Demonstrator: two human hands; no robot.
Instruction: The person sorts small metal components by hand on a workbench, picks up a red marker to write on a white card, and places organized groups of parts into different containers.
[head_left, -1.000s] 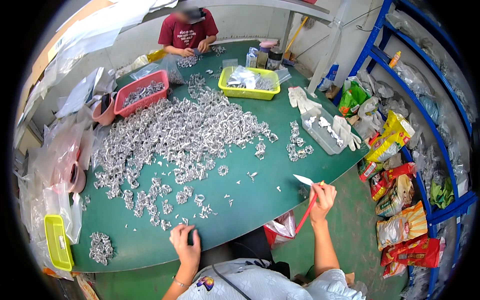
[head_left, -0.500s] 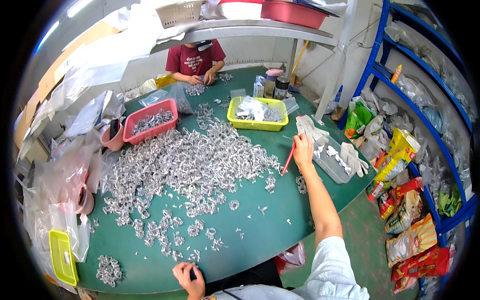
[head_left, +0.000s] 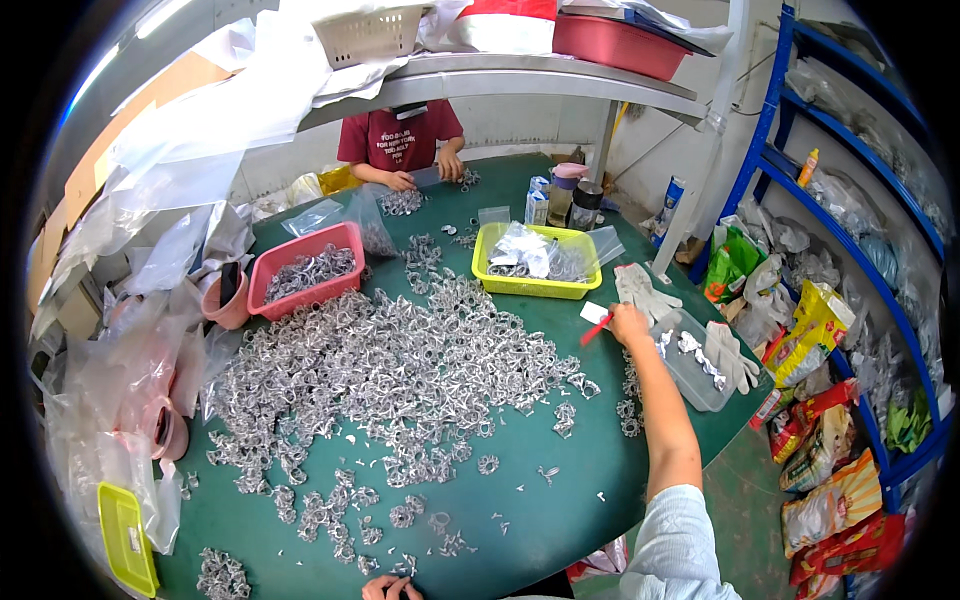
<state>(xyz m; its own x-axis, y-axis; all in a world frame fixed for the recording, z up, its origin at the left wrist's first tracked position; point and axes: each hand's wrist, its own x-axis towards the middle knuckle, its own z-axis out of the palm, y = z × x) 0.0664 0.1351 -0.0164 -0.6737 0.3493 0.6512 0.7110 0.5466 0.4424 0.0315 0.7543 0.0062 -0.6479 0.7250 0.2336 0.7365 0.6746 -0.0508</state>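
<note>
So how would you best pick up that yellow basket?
Grip the yellow basket by its near long rim, coming from above. The rim flares outward and stands clear there, while bags fill its inside. The right hand, holding a red tool, is closest.

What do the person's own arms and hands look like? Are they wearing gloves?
No gloves: both hands are bare. The right hand has a bare forearm, with a short light grey-white sleeve above the elbow. Only the left hand shows at the bottom edge, with no sleeve visible.
</note>
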